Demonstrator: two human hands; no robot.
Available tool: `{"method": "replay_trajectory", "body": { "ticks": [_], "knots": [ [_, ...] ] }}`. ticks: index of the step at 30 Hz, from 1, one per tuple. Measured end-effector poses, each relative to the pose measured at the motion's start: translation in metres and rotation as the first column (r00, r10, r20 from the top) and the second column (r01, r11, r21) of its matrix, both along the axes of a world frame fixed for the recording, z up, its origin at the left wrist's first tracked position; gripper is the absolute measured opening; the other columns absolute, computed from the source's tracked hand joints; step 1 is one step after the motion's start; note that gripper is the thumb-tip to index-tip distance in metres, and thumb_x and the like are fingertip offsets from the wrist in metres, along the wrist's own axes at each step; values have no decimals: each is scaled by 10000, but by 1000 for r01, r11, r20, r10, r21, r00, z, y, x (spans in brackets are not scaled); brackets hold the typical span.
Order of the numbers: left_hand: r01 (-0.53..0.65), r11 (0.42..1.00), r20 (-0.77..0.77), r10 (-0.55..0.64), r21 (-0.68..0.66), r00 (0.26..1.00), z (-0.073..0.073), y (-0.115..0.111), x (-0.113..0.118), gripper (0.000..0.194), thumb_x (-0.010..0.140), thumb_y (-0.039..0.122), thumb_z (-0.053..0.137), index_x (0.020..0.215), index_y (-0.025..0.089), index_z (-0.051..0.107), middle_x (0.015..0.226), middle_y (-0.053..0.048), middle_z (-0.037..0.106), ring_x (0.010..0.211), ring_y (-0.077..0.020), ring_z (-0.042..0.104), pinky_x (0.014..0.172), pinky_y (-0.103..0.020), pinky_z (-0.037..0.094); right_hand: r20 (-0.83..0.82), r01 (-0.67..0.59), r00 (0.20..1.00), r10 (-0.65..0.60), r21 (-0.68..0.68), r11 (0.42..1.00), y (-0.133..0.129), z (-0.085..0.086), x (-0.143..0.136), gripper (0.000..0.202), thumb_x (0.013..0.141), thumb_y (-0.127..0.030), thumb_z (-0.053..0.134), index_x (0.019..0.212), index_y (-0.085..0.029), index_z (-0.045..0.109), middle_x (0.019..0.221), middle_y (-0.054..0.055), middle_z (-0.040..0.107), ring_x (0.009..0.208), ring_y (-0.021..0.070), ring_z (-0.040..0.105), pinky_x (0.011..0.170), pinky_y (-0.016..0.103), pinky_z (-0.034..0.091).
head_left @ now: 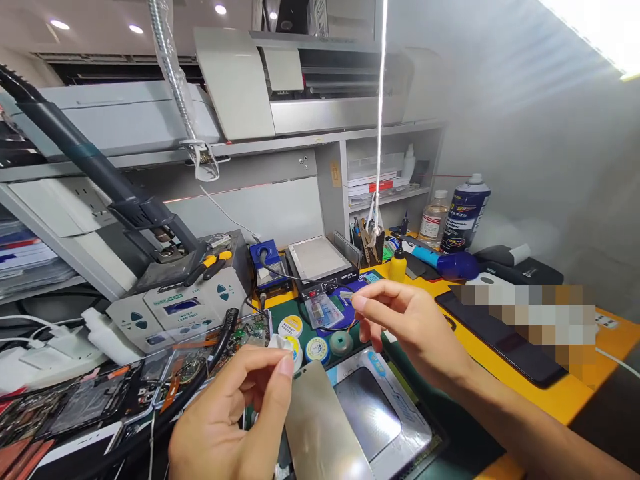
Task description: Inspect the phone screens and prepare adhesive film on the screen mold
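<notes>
My left hand is closed in a pinch at the upper left edge of a flat metallic panel; whatever is between thumb and forefinger is too small to tell. Higher up on the right, my right hand also has thumb and forefinger pressed together, its other fingers curled below. Something small and pale shows at those fingertips, but I cannot make it out. The panel overlaps a silver frame with a dark, shiny rectangular centre. Round tins stand just beyond the panel.
Circuit boards and phone parts crowd the left. Behind are a grey control station, a soldering stand and a yellow bottle. A large dark phone lies at right. A white cord hangs over the bench.
</notes>
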State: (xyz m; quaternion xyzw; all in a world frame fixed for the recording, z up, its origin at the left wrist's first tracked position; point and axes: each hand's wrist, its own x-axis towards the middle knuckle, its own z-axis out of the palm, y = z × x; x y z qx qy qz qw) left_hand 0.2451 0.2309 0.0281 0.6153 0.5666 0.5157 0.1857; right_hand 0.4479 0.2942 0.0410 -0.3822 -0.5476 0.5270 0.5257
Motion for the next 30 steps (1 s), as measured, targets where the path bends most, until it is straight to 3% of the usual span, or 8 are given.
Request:
{"method": "replay_trajectory", "body": {
  "ticks": [5, 12, 20, 24, 27, 30],
  "knots": [
    [-7, 996, 86, 14, -84, 996, 8, 2, -5, 206, 833, 413, 652, 865, 209, 656, 502, 52, 561, 445, -103, 512, 417, -162, 403, 40, -44, 998, 45, -34, 998, -1, 0, 0, 223, 768, -366, 749, 768, -158, 668, 532, -27, 630, 458, 86, 515, 457, 187, 425],
    [39, 988, 251, -1, -146, 968, 13, 3, -6, 224, 816, 390, 669, 870, 173, 666, 541, 43, 597, 438, -82, 471, 425, -173, 380, 102, -125, 986, 129, -39, 991, -5, -4, -3, 266, 807, -430, 723, 799, -168, 678, 547, -24, 631, 485, 89, 514, 479, 190, 421],
    [126, 983, 136, -107, -134, 985, 8, 1, 3, 184, 847, 332, 633, 907, 174, 704, 627, 20, 628, 483, -97, 519, 463, -197, 414, 216, -199, 957, 193, 3, 980, -14, -12, -12, 190, 864, -377, 668, 851, -187, 671, 615, -25, 633, 523, 100, 542, 490, 198, 445],
    [160, 987, 75, -159, -17, 984, 0, 2, 8, 125, 826, 272, 633, 861, 193, 724, 683, 4, 664, 503, -120, 565, 467, -217, 460, 357, -178, 930, 81, 247, 953, -20, -18, -17, 95, 878, -258, 627, 816, -195, 662, 704, -1, 652, 601, 125, 578, 547, 226, 473],
    [132, 988, 31, -135, 85, 990, -5, 2, 14, 107, 807, 207, 624, 794, 217, 730, 683, 13, 666, 526, -120, 587, 452, -200, 460, 383, -155, 922, -48, 480, 863, -24, -21, -19, 74, 857, -173, 609, 793, -187, 645, 713, 15, 660, 616, 136, 595, 554, 233, 487],
    [128, 981, -37, -124, 147, 992, -9, -1, 19, 137, 826, 183, 604, 820, 241, 728, 685, 32, 676, 535, -105, 596, 454, -178, 452, 358, -144, 927, -108, 609, 780, -24, -21, -19, 89, 835, -107, 593, 812, -178, 642, 688, 18, 666, 589, 132, 612, 548, 229, 504]
  ]
}}
